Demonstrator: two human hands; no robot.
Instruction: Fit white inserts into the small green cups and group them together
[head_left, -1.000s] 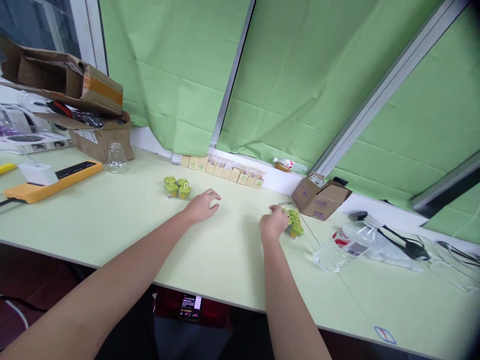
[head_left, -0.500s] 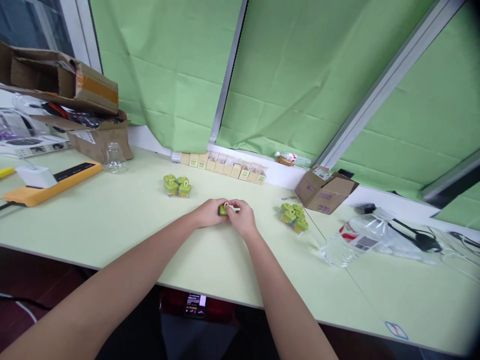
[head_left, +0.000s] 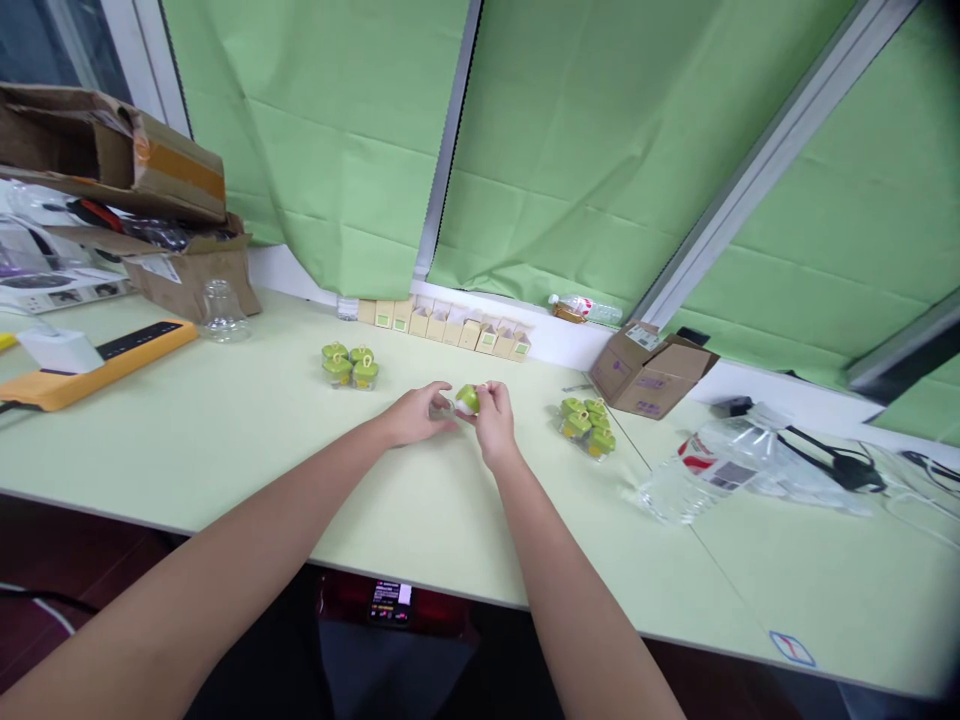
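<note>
Above the middle of the table, my left hand [head_left: 417,414] is closed round a small clear container [head_left: 441,408]. Just to its right, my right hand [head_left: 493,418] pinches a green lid [head_left: 468,399] with a pale underside, tilted and apart from the container. On the left stands a cluster of several small clear containers with green lids [head_left: 349,366]. A similar cluster of green-lidded containers [head_left: 588,427] is on the right.
A row of small cardboard boxes [head_left: 450,326] lines the back edge. An open carton [head_left: 651,368] and a large plastic bottle [head_left: 705,468] stand right. An orange power strip [head_left: 112,365] and a clear jar [head_left: 223,312] are left.
The green lid has come off the clear container. My right hand has lifted it slightly up and right, while my left hand keeps the container. The view has shifted slightly.
</note>
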